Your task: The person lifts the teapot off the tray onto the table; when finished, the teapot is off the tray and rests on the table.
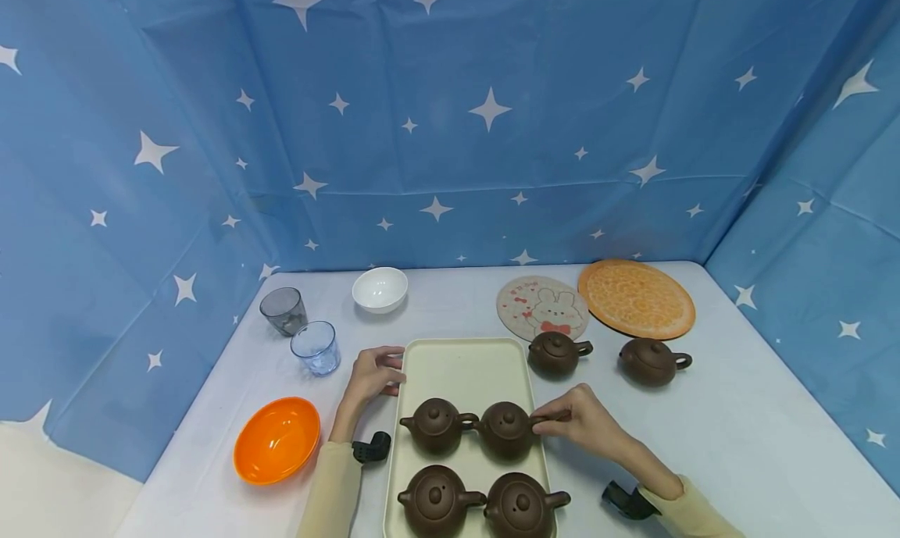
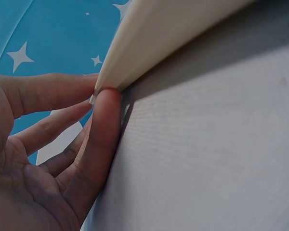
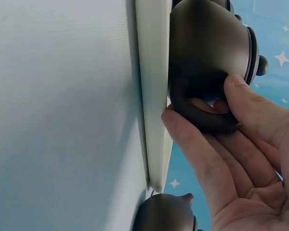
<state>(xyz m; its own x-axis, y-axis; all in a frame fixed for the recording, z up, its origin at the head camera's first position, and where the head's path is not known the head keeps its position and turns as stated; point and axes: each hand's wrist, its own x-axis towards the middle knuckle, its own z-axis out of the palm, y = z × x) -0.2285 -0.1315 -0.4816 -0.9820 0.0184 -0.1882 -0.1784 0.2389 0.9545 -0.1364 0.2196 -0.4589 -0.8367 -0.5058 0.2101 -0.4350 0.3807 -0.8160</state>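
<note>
Tray (image 1: pixel 457 374): cream, on the white worktop (image 1: pixel 738 421).
Right grip (image 1: pixel 583 424): thumb and fingers narrowed around a teapot's handle (image 3: pixel 201 116).
Held teapot (image 1: pixel 505 432): brown, just inside the tray's right rim, handle pointing into the right grip.
Left grip (image 1: pixel 372 376): thumb and fingers pinching the tray's left rim.
Other teapots (image 1: pixel 435 429): three inside the tray, two to its right.

no text, label, brand or number can be read for certain. the round rabbit mat (image 1: pixel 543 308) toward the back of the table (image 1: pixel 738 413) bears red marks (image 1: pixel 524 289) near its upper left edge that resemble lettering, too small to make out.
</note>
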